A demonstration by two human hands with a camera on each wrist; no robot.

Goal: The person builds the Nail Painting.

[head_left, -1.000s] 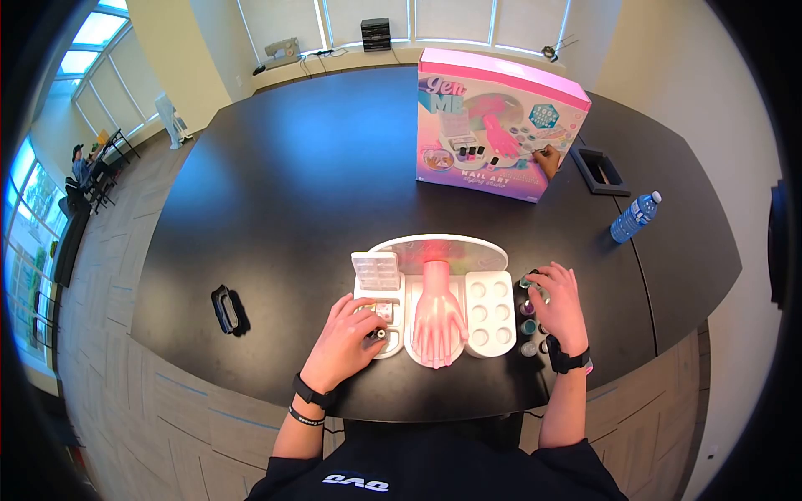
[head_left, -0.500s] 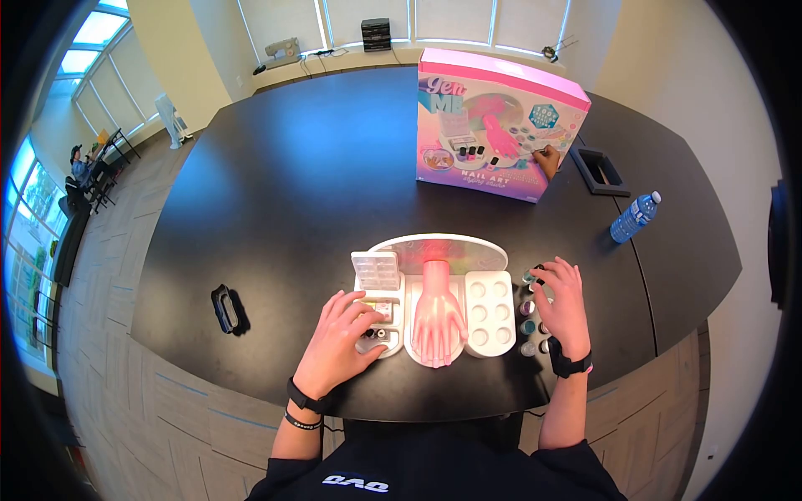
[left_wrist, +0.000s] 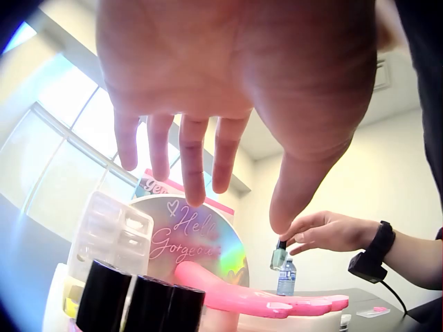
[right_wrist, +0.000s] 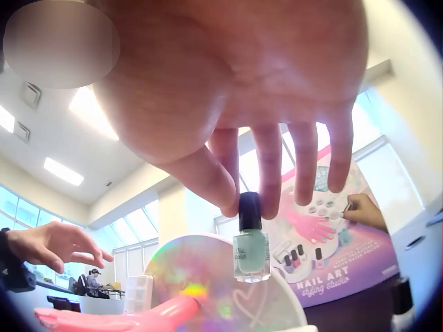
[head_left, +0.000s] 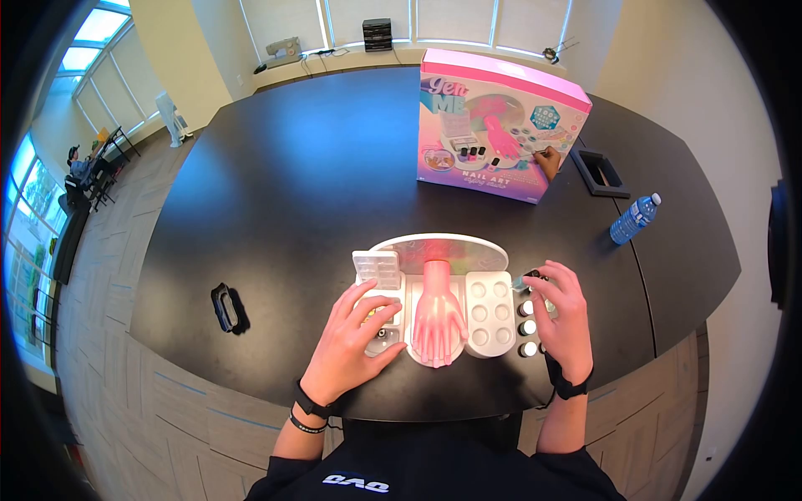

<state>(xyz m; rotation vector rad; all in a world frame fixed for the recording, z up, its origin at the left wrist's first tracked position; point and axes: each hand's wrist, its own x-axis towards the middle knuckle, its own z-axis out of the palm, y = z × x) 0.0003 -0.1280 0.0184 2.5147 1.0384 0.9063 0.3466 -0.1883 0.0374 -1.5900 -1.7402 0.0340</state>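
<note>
My right hand [head_left: 566, 321] pinches a mint-green nail polish bottle [right_wrist: 251, 252] by its black cap. The bottle hangs upright in the right wrist view, off the right side of a white nail station [head_left: 489, 321] with round cup wells. Over the station's left tray, my left hand [head_left: 344, 338] spreads its fingers and holds nothing. Black bottle caps [left_wrist: 104, 296] stand below that palm in the left wrist view. A pink model hand [head_left: 437, 321] lies palm down in the middle of the station, before a rounded mirror-like panel [left_wrist: 232, 238].
Several polish bottles [head_left: 526, 327] with pale tops stand along the station's right side. Behind are a large nail art box [head_left: 501, 125] and a water bottle [head_left: 635, 219]. A black band-like object [head_left: 224, 309] lies far left. Someone sits in the distance [head_left: 81, 167].
My left hand has let go of a black-capped bottle in the left tray and spread its fingers. My right hand has picked up the mint bottle from the group and moved it slightly left.
</note>
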